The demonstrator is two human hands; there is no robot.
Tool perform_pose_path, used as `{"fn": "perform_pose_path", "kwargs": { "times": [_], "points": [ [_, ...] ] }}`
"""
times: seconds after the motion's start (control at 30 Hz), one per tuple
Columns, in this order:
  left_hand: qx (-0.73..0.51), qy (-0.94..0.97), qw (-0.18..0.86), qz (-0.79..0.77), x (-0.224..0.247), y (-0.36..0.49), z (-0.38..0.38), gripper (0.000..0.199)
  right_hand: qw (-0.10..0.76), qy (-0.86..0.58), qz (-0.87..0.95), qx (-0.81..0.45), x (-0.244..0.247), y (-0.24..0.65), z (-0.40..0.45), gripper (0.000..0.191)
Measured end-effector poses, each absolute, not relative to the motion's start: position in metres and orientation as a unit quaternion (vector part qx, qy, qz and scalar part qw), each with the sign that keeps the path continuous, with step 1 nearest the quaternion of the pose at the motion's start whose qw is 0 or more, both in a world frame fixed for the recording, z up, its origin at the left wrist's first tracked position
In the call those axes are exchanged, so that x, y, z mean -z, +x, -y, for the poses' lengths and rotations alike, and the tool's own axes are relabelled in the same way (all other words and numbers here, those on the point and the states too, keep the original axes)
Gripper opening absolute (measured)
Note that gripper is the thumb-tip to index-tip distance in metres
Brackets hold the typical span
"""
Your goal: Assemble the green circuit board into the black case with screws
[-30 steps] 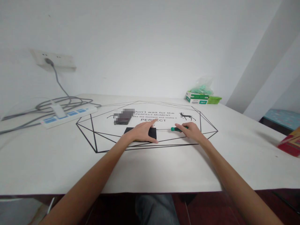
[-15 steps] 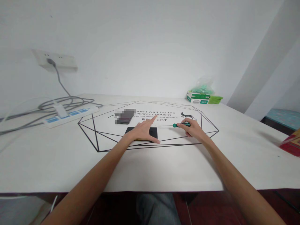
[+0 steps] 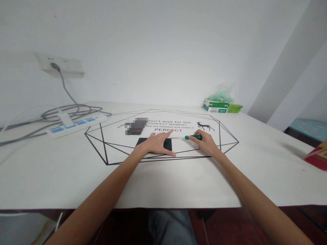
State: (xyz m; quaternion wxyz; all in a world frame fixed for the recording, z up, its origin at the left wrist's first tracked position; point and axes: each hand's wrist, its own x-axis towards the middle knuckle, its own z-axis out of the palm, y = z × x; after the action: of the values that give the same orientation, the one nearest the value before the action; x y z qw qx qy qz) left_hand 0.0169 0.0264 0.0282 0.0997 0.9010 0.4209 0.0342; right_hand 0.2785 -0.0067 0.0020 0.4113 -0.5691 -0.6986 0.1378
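Observation:
A flat black rectangular box (image 3: 168, 144) lies on the white table mat, partly covered by my left hand (image 3: 157, 143). That hand rests over it with thumb and fingers spread. My right hand (image 3: 206, 142) is closed around the green handle of a screwdriver (image 3: 194, 137). The thin shaft points left and its tip reaches the right side of the black box. Whether the tip touches the box, I cannot tell. Just beyond my left hand lies a dark phone (image 3: 136, 128), partly blurred out.
A white power strip (image 3: 79, 125) with grey cables (image 3: 74, 110) is at the left, below a wall socket (image 3: 60, 64). Green-and-white boxes (image 3: 217, 104) with a plastic bag (image 3: 222, 94) stand at the back right. A red box (image 3: 318, 157) sits at the right edge.
My right hand has moved left with the screwdriver, bringing its tip up to the box's right side. The left hand stays over the box, nearly still.

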Motion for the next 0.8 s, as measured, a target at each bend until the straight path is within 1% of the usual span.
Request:
{"fn": "perform_pose_path", "kwargs": {
  "times": [0.2, 0.8],
  "points": [
    [-0.033, 0.899, 0.102, -0.425, -0.026, 0.017, -0.028, 0.117, 0.407, -0.57, 0.708, -0.09, 0.003, 0.275, 0.002, 0.042],
    [-0.025, 0.882, 0.118, -0.455, -0.037, 0.02, -0.018, 0.127, 0.398, -0.575, 0.71, -0.088, 0.006, 0.27, -0.001, 0.04]
  ]
}}
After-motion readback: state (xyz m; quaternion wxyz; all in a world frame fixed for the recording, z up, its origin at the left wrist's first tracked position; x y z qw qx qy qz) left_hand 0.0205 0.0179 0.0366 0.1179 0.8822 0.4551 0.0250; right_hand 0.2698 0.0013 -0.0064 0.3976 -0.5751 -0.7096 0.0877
